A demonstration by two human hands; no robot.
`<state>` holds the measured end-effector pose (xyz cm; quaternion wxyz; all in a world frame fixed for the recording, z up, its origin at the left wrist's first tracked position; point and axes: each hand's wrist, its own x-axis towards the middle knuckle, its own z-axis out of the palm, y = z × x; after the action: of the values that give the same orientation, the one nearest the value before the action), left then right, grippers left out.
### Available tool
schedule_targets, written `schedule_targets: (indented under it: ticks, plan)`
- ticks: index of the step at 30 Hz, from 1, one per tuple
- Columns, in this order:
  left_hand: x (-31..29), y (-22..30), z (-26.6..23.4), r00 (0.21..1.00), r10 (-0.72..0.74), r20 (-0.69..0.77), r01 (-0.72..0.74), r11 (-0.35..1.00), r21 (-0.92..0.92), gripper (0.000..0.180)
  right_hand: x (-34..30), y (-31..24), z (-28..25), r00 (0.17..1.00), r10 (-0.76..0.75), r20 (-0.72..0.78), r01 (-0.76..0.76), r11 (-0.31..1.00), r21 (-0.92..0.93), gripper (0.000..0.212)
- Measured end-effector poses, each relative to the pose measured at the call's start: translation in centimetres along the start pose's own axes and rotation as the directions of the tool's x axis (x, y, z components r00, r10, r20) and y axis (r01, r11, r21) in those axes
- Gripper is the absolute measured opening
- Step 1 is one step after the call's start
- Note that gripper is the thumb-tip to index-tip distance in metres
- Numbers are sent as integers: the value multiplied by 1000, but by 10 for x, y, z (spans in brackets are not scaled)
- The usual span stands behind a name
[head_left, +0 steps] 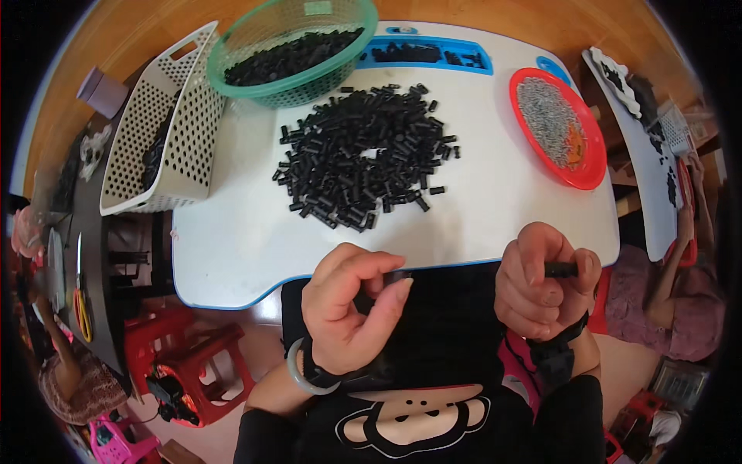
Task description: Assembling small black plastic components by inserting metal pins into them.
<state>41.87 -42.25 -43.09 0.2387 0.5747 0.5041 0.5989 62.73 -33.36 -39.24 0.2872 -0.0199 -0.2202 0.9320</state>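
Observation:
My right hand (541,282) pinches a small black cylindrical part (561,270) between thumb and fingers, just past the table's near edge. My left hand (352,305) is curled beside it, thumb and index fingertips close together. Whatever may be between those fingertips is too small and dark to make out. Beyond both hands, a loose pile of black cylindrical parts (363,147) spreads over the white table (247,255). To the right stands a red bowl (593,174) holding many small silver metal pieces and a few orange bits.
A green basket (282,97) of black parts and a blue compartment tray (433,69) line the far side. At left stands a white perforated basket (197,131). Scissors (81,301) lie on a dark side table. Other people sit at both sides, near red stools (205,379).

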Motion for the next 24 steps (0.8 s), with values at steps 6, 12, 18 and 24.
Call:
schedule_targets:
  ticks: [6, 12, 18, 24]
  plan:
    - [2, 1, 10, 999, -34, 25, 34, 999, 4, 20, -7, -8, 3, 996, -91, 6, 91, 996, 20, 42]
    - [4, 9, 11, 999, 10, 32, -13, 997, 80, 26, -4, -3, 2, 997, -39, -59, 40, 999, 13, 31]
    - [15, 23, 27, 952, 250, 176, -268, 960, 83, 39, -6, 22, -13, 904, 196, -379, -269, 952, -148, 17]
    - [21, 21, 14, 967, 207, 151, -226, 966, 125, 31, -2, 22, -10, 921, 179, -345, -274, 929, -251, 31]
